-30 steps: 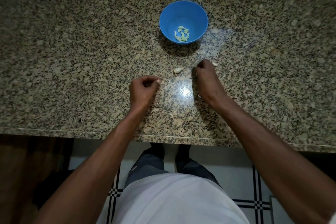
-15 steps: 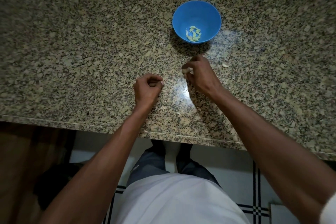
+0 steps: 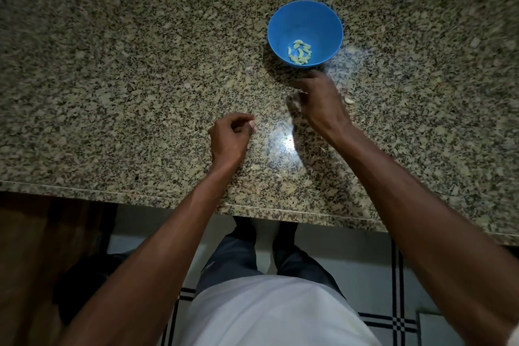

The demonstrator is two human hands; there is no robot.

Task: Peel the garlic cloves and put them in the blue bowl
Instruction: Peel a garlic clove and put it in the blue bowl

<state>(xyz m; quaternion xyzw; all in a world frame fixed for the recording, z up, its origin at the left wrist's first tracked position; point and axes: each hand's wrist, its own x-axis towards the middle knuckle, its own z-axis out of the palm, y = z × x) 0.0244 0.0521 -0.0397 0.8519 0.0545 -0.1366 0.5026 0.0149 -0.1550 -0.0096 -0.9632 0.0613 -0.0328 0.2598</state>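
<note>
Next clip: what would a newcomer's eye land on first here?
The blue bowl on the speckled granite counter, with pale peeled cloves in its bottom. Just in front of it is the blurred right hand, a loose clove at its right; the left hand sits curled nearer the counter edge.

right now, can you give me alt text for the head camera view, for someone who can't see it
Seen from above, a person's right hand, blurred, reaches across a speckled granite counter just short of a blue bowl holding a few peeled garlic cloves. The left hand rests loosely curled nearer the counter edge, and one clove lies beside the right hand.
</note>
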